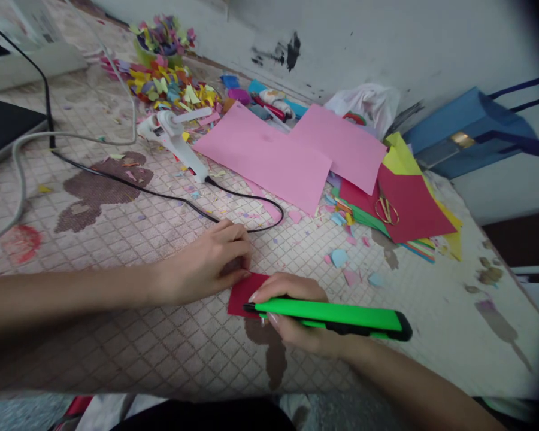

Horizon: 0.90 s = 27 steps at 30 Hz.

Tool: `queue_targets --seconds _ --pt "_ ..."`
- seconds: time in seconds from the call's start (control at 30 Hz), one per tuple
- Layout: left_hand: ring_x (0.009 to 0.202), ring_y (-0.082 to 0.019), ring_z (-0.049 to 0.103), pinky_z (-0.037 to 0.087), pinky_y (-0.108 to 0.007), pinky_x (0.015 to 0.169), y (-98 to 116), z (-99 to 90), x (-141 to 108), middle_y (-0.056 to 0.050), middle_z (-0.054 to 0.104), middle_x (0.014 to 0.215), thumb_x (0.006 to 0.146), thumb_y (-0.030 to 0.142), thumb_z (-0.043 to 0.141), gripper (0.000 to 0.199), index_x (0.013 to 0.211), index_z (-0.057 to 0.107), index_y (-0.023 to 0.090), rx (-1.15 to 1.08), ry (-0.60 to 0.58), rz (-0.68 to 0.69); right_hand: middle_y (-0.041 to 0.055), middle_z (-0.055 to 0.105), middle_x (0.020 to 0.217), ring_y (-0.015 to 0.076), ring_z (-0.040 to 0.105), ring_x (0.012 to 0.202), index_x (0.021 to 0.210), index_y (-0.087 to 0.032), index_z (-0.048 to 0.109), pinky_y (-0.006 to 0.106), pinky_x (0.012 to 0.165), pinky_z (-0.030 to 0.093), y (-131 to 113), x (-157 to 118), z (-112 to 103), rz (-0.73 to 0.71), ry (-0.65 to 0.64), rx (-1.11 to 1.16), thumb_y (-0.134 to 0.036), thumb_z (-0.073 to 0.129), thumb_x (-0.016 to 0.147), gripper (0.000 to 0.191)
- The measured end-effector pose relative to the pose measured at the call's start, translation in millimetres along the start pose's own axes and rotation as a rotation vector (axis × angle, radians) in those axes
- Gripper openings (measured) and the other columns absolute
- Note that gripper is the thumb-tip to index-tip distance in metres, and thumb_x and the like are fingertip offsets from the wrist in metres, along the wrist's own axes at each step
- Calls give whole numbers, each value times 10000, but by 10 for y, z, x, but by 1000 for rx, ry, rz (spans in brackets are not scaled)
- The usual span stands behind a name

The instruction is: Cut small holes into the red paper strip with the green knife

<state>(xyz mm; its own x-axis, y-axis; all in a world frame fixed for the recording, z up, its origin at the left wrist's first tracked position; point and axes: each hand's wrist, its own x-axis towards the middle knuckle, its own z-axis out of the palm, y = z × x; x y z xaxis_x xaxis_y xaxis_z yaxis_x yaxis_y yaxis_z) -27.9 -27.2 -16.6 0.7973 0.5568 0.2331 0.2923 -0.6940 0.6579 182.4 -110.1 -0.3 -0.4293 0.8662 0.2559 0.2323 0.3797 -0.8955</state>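
A small piece of red paper (239, 296) lies near the table's front edge. My left hand (222, 254) is closed, with its fingers curled and the thumb pressed on the paper's upper edge. My right hand (296, 293) is wrapped round a green and black stapler (341, 314). The stapler's black front end sits over the lower part of the red paper, so its jaw there is partly hidden. A black cord (269, 230) loops just beyond my left fingers.
A white glue gun (179, 146) stands behind my left hand. Pink sheets (265, 155), red sheets (413, 203) and gold scissors (387, 211) lie farther back. Colourful paper cutouts (166, 84) are heaped by a green bowl (148, 57). A blue bag (471, 131) is at right.
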Motion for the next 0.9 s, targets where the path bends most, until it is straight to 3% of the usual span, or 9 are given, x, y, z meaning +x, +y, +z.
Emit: queue_targets --seconds 0.17,0.33,0.47,0.6,0.9 --pt "950 -198 505 440 -329 845 -3 3 -6 -57 566 972 903 130 550 107 818 613 148 -25 17 16 33 754 851 154 711 737 935 -215 710 271 645 569 25 18 -33 74 57 -45 -131 575 806 205" --pt "1012 -185 533 441 -323 913 -23 -65 10 -50 587 1032 916 125 548 111 923 653 161 -118 -21 24 22 757 863 142 716 729 981 -221 693 245 639 567 -20 52 -41 115 84 -49 -129 580 800 232" --pt "1106 -199 541 426 -334 977 -88 -153 30 -53 583 1151 875 147 659 110 974 680 189 -198 -133 79 28 752 872 138 707 720 1007 -205 680 238 628 555 -31 116 -85 103 -8 -53 -104 578 793 257" --pt "1159 -250 517 412 -384 1006 -132 -166 11 -67 570 1206 768 238 813 254 975 670 202 -176 -195 100 45 738 878 151 693 764 991 -179 699 264 686 540 45 185 -115 6 -122 -41 -98 578 789 248" --pt "1157 -250 509 409 -382 1000 -115 -117 -10 -61 560 1227 704 170 845 366 1008 644 203 -124 -188 104 38 730 921 143 686 808 1013 -175 700 255 722 524 169 147 -93 33 -100 10 -74 589 782 275"
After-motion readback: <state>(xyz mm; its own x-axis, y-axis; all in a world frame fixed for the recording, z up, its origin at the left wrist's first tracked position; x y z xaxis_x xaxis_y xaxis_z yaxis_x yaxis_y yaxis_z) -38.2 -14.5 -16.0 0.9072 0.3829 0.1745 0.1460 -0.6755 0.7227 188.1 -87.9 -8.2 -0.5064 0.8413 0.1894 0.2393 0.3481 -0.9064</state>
